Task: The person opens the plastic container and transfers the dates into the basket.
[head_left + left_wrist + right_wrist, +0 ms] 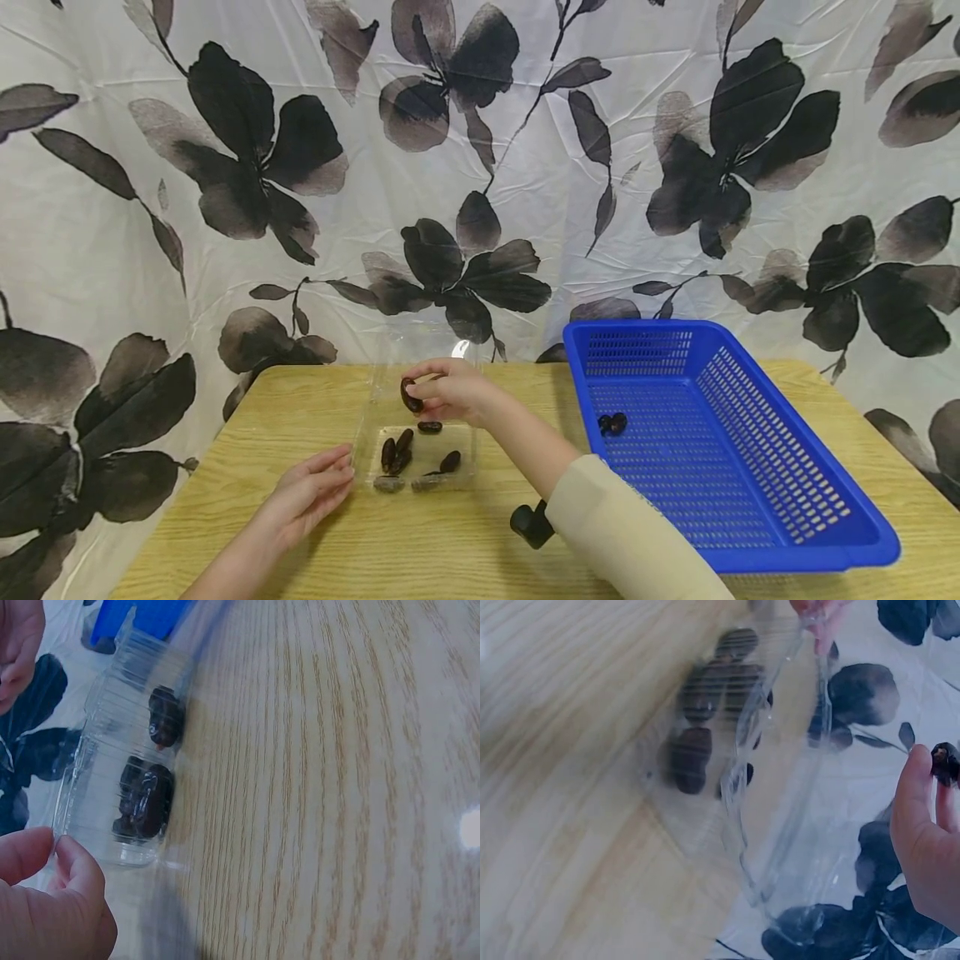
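Observation:
A clear plastic clamshell box (427,450) lies on the table with its lid raised at the back. Several dark brown dates (387,455) lie inside it. Over the box, my right hand (455,393) pinches one date (410,396) between thumb and fingers; the right wrist view also shows this date (945,763) at the fingertips. At the box's left side is my left hand (309,497). In the left wrist view, thumb and forefinger of the left hand (64,900) pinch the box's rim.
To the right stands a blue plastic basket (787,467) with perforated walls, a few dates (617,423) near its left wall. A black device (531,525) shows beside the right sleeve. Behind the wooden table (450,558) hangs a floral cloth (570,192).

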### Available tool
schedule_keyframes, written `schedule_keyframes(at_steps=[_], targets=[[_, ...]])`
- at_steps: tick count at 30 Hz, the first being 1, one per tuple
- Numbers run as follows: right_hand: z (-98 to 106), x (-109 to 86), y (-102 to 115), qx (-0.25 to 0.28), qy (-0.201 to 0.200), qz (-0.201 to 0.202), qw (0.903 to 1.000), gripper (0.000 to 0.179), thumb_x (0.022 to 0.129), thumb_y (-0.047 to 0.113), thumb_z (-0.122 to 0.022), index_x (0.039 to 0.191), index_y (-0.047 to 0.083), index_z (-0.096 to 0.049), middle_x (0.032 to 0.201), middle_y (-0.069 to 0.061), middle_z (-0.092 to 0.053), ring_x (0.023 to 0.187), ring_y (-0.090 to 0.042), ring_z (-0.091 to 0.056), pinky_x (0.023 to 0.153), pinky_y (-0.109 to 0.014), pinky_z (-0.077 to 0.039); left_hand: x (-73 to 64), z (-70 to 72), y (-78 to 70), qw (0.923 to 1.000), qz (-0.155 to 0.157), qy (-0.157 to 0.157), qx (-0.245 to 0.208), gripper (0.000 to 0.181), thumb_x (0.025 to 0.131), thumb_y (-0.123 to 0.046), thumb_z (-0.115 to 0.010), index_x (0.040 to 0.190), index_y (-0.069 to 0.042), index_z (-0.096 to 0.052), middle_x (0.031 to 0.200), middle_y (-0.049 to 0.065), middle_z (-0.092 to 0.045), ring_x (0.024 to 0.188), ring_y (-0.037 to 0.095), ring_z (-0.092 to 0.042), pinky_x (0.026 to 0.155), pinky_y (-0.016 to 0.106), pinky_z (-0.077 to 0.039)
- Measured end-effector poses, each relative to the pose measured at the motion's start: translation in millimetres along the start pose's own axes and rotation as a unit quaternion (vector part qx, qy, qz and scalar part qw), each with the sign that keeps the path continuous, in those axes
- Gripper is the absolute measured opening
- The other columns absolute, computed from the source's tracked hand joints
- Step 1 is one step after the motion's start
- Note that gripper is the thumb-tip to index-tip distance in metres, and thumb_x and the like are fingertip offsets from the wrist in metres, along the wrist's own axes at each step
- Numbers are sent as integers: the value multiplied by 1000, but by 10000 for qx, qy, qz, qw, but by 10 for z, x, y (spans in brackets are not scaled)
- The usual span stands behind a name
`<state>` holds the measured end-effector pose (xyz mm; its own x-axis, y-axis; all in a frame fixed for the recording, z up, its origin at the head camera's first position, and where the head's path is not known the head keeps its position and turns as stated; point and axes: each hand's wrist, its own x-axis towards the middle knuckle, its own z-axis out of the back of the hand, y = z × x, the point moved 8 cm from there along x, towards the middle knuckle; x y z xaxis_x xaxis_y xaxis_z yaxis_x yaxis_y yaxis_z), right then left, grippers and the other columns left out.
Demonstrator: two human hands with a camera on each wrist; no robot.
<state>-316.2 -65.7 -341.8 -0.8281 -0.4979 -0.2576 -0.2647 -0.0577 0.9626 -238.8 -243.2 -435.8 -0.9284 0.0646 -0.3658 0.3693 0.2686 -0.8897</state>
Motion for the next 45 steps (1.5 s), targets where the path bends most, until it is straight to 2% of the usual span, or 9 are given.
schedule_keyframes(at_steps=[5,11,16,17,21,23,24,32,45], targets=[[52,-65,47,262,-1,-56,9996,33,91,-3,-54,124,-4,-55,97,-13,-57,78,-22,-60,85,-43,-50,5,-1,3,10000,-9,-1,8,68,89,4,-57,145,5,-18,104,-3,-53,92,8,-58,84,22,-48],[112,-170,142,222,60,48,9997,33,91,-4,-54,124,-6,-53,97,-13,-56,72,-18,-59,78,-37,-54,15,13,7,9999,-14,-93,39,66,89,4,-57,145,5,-21,105,-3,-53,91,7,-57,82,21,-49],[227,-182,152,138,206,157,9996,33,90,1,-58,123,-1,-56,113,-18,-56,89,-28,-62,81,-42,-53,13,15,11,10000,8,-89,-13,70,88,3,-59,145,5,-19,107,-2,-52,92,7,-57,82,21,-49],[273,-131,119,186,401,241,9987,33,89,4,-62,121,2,-58,114,-17,-56,91,-30,-63,80,-43,-53,10,15,13,10000,8,-81,-25,70,88,3,-59,145,5,-19,107,-2,-52,92,8,-57,82,21,-49],[410,-149,104,202,422,233,9986,32,88,5,-63,120,4,-59,116,-17,-55,99,-36,-60,81,-44,-52,8,15,9,9999,-9,-82,-64,68,88,3,-59,145,5,-22,103,-2,-53,91,8,-57,81,21,-49],[462,-209,128,155,320,197,9992,32,89,4,-61,121,3,-57,116,-18,-54,96,-33,-61,81,-44,-52,6,13,4,9999,-21,-80,-61,67,88,4,-59,144,5,-23,101,-3,-53,90,8,-57,81,21,-49],[470,-296,172,87,120,103,9998,31,91,1,-57,122,0,-55,118,-19,-53,96,-32,-60,82,-43,-52,7,11,3,9999,-25,-76,-62,67,88,4,-58,144,5,-22,100,-3,-53,89,8,-57,80,21,-49],[637,-563,318,87,127,157,9998,37,93,-3,-49,130,-5,-45,108,-12,-53,81,-19,-59,69,-27,-54,-4,0,-9,10000,-22,-62,-54,69,88,4,-58,145,6,-19,99,-3,-53,89,7,-56,81,21,-49],[1025,-758,414,113,-45,341,9993,38,93,0,-50,130,-6,-44,101,-10,-55,79,-18,-60,70,-26,-53,-21,-21,-18,9999,63,-6,-151,71,90,6,-55,146,6,-12,101,-2,-53,91,8,-57,82,21,-48]])
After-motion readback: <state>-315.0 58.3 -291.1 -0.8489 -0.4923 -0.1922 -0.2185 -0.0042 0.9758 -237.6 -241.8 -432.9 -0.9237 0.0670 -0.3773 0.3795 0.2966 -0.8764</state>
